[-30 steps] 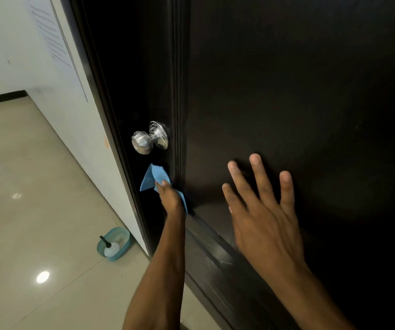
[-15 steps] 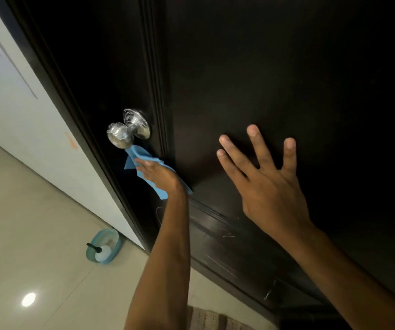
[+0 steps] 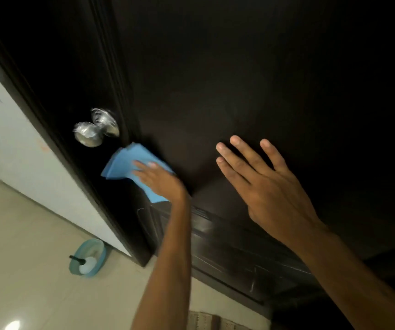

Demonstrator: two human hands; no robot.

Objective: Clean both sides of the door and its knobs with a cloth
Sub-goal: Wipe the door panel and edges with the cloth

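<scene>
A person is standing at a dark brown wooden door, working a folded light-blue cleaning cloth against its face just below and to the right of a round polished silver metal doorknob. The left hand is lying flat on top of the cloth, fingers straight and pressing it to the wood; the cloth is spreading out beyond the fingertips toward the knob and also showing under the heel of the hand, without touching the knob itself. The hand is slightly blurred. The right hand is resting open against the door panel to the right of the cloth, fingers spread and extended, holding nothing and well apart from the cloth. Pale scuff marks are showing on the lower moulding of the door. On the beige tiled floor beside the door's edge, a small teal plastic basin is sitting with a white object and a black handle inside it, near a white wall.
</scene>
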